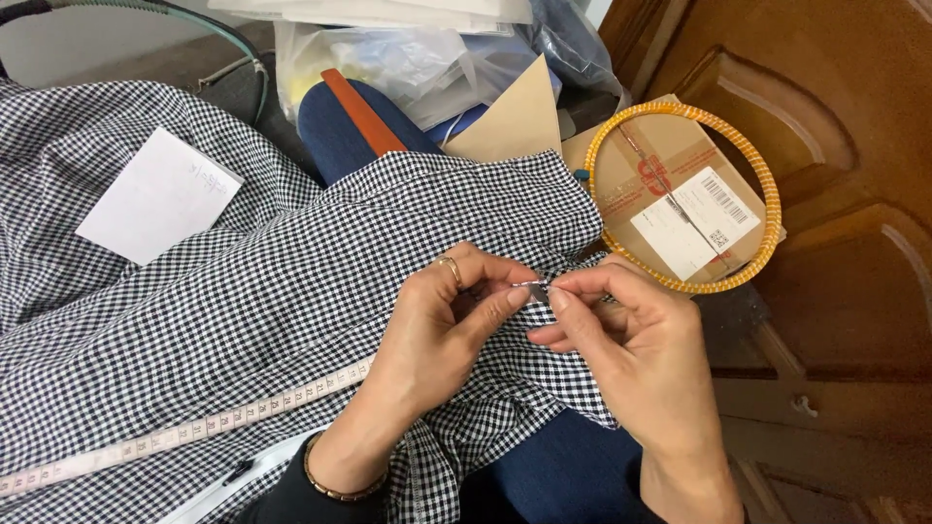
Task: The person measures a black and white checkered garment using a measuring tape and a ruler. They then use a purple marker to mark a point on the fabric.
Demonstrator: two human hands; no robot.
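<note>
Where the two hands meet over the lap, the left hand [442, 325] and the right hand [621, 340] are drawn together, fingertips nearly touching, each pinched on a fold of the black-and-white checked fabric [291, 291]. Between the left thumb and the right forefinger sits a small silvery thing, most likely a pin or needle [533, 285], though it is too thin and short in this view to be sure. Its long axis runs roughly left to right, level with the fabric's folded edge, one end under the left thumb and the other toward the right fingertips; which end is the point cannot be told. Both hands are equally close to it, the left thumb pressing it from above. The left hand wears a ring [450, 267] and a bracelet [335, 485] at the wrist. The fabric spreads away to the left across the lap and over the blue trousers [563, 475]. A cream measuring tape [184, 432] lies diagonally over the cloth below the left forearm, and a white slip of paper [160, 194] rests farther off at upper left. To the right, well apart from the hands, a yellow-wrapped embroidery hoop [772, 209] lies on a cardboard box [641, 165] beside a wooden door [835, 116]. Clear plastic bags [388, 58] are piled behind the knee.
</note>
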